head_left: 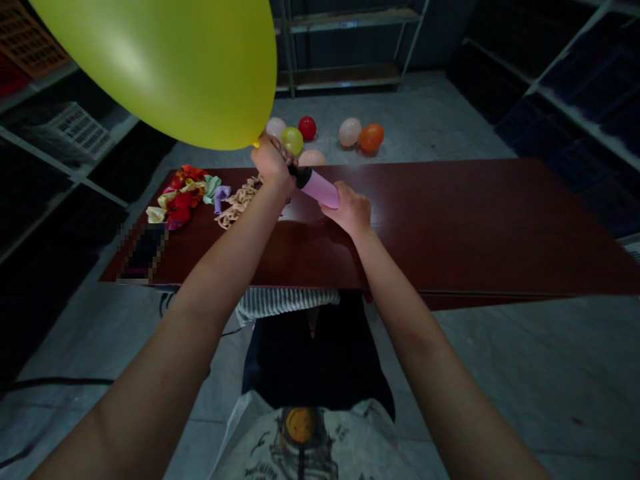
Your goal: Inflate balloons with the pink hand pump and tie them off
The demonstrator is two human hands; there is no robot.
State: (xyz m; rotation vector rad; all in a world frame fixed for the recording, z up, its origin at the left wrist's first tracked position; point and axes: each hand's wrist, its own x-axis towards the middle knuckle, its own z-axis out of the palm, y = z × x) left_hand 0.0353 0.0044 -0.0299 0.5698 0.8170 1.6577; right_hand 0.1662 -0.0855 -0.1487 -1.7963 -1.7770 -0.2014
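A large inflated yellow-green balloon [170, 67] fills the upper left of the view. My left hand [273, 162] is closed around its neck, pinching it onto the black nozzle of a pink hand pump [320, 189]. My right hand [350, 210] grips the rear end of that pump, fingers wrapped round it. Both hands hover above the dark red table [475, 220].
Piles of limp, uninflated balloons in several colours [187, 193] and beige ones [240, 203] lie on the table's left part, beside a blurred dark flat object [145, 250]. Several small inflated balloons [360, 135] rest on the floor beyond. Shelving lines both sides.
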